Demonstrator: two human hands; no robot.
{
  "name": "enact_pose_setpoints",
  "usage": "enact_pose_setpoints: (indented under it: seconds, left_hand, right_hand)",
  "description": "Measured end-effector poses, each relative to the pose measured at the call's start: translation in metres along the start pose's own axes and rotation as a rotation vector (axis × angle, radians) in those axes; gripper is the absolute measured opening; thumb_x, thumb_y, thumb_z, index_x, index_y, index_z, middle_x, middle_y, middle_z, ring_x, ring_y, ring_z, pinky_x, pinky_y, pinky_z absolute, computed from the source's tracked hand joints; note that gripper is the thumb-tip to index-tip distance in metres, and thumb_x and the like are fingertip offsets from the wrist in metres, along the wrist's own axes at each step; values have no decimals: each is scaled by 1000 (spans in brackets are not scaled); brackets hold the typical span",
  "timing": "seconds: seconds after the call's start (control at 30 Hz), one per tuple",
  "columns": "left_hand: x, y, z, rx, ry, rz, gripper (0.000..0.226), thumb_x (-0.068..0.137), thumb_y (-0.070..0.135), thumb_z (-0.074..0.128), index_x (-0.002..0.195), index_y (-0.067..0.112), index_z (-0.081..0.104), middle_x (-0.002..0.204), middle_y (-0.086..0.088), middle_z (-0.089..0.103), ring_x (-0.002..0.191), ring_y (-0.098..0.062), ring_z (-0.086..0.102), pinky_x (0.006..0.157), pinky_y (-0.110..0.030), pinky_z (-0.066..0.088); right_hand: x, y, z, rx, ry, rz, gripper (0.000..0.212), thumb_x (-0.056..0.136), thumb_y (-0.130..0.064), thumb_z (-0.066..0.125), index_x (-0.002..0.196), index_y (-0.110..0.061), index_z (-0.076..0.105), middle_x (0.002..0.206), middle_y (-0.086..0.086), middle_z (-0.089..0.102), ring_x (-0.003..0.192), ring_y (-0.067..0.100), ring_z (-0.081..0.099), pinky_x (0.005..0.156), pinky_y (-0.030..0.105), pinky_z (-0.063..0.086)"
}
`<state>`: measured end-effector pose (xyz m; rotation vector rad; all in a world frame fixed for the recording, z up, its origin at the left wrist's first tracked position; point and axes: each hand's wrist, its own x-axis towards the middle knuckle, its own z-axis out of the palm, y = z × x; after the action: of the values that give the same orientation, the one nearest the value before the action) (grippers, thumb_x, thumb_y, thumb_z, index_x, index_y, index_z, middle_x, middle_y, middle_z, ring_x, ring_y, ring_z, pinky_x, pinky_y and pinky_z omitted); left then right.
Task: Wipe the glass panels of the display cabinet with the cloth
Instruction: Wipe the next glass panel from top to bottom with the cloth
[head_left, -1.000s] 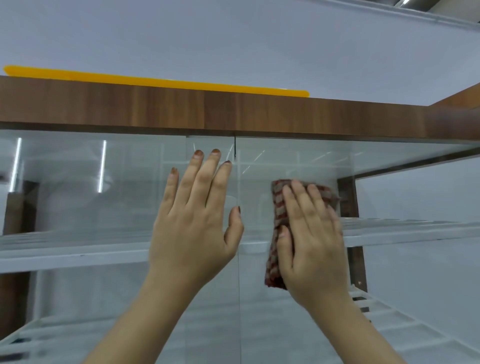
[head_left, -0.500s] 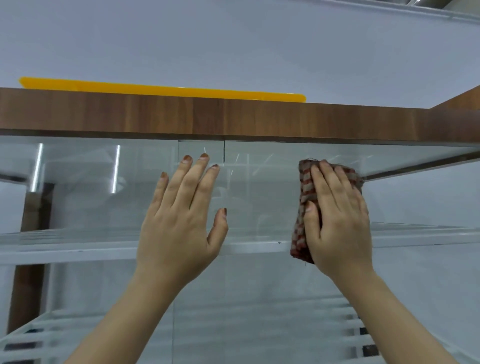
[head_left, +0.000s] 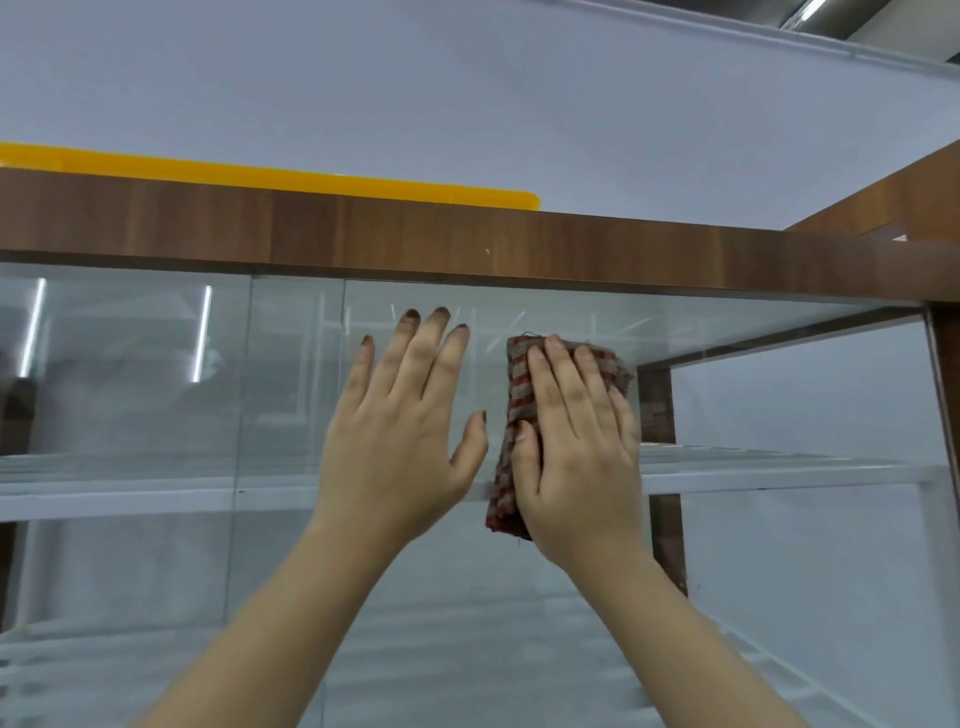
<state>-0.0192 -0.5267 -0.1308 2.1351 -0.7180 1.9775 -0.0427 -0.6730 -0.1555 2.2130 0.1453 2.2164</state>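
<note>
Both arms are raised, palms turned away.
The left hand (head_left: 400, 431) is held flat, fingers straight and spread; just beside its thumb the right hand (head_left: 576, 447) is laid flat, fingers pointed upward.

Right hand (head_left: 576, 447) presses cloth (head_left: 511, 415) on glass panel (head_left: 753, 519); left hand (head_left: 400, 431) flat beside.

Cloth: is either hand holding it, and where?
Right hand presses the cloth flat on the glass, straight fingers spread over it; left hand holds nothing.
</note>
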Motion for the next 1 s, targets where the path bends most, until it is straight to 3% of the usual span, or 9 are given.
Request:
enact_pose_setpoints:
  seconds: [0.23,0.5,0.8,1.0]
  left_hand:
    - [-3,1,8,25,0,5,64,88,41,32,142,5,32,149,-13,32,138,-28,24,112,-44,13]
    - [-4,2,13,-22,30,8,64,89,38,32,142,3,31,149,-14,31,138,-30,23,112,-45,11]
    - [-5,0,15,-26,63,26,63,88,36,35,142,3,32,148,-16,31,138,-32,25,112,-45,11]
    - [-6,1,14,4,46,23,63,90,37,33,143,4,31,149,-15,30,139,-31,23,112,-44,10]
  right_hand:
    - [16,19,-3,16,7,-12,53,91,-29,31,142,-14,35,148,3,34,139,18,25,112,37,16]
    - [-12,73,-15,-4,60,111,52,91,-25,31,141,-11,35,148,2,32,139,18,24,113,42,21]
    - [-10,22,-2,-4,27,7,53,91,-28,33,141,-12,37,148,3,34,139,17,24,113,37,17]
    - [16,56,-9,9,34,54,52,92,-30,30,141,-14,36,148,2,34,139,17,24,114,36,15]
